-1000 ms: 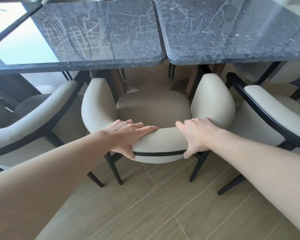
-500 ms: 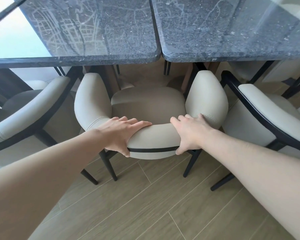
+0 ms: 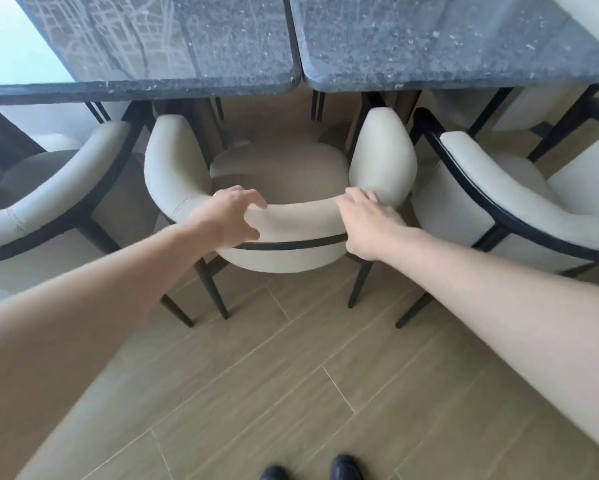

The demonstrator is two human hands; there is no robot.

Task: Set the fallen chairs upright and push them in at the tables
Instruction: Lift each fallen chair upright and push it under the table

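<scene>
At centre frame the cream chair (image 3: 284,188) stands upright, its seat partly under the seam between two dark stone tables (image 3: 429,46). The left hand (image 3: 227,220) and right hand (image 3: 369,221) each curl over the top of its curved backrest, grasping it (thumbs behind the padding), probably so an even push keeps it straight between the neighbouring chairs (image 3: 519,202).

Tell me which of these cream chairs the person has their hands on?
The middle chair, facing the gap between the two tables. The left hand and right hand both rest on its curved backrest; the chairs on either side go untouched.
</scene>
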